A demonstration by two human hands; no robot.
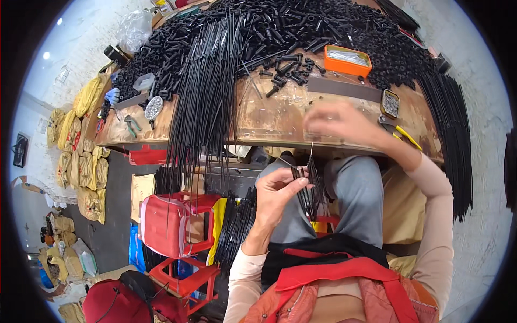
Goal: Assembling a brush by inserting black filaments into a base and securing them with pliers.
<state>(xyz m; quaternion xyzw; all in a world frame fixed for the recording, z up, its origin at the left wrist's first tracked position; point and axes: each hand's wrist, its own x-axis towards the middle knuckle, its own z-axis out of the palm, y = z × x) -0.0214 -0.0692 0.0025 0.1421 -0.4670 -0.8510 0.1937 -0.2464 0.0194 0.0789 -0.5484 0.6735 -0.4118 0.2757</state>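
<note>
Over my lap, my left hand [281,189] is closed round a bundle of thin black rods [307,199], which hangs down between my knees. A thin pale tip sticks up from the bundle toward the table edge. My right hand [335,123] is above the table's front edge, up and right of the left one. Motion smears its fingers, so whether they hold anything cannot be told. Farther back on the wooden table [269,116] lie loose black tubular parts [288,70]. A long sheaf of black rods [207,91] hangs over the edge on the left.
An orange box of thin pale pins [348,60] stands behind a grey strip [344,89]. At right are a tin of small metal pieces [390,103] and yellow-handled pliers [407,135]; at left, green-handled pliers [132,125] and a white dish [154,107]. Red stools [180,223] stand left.
</note>
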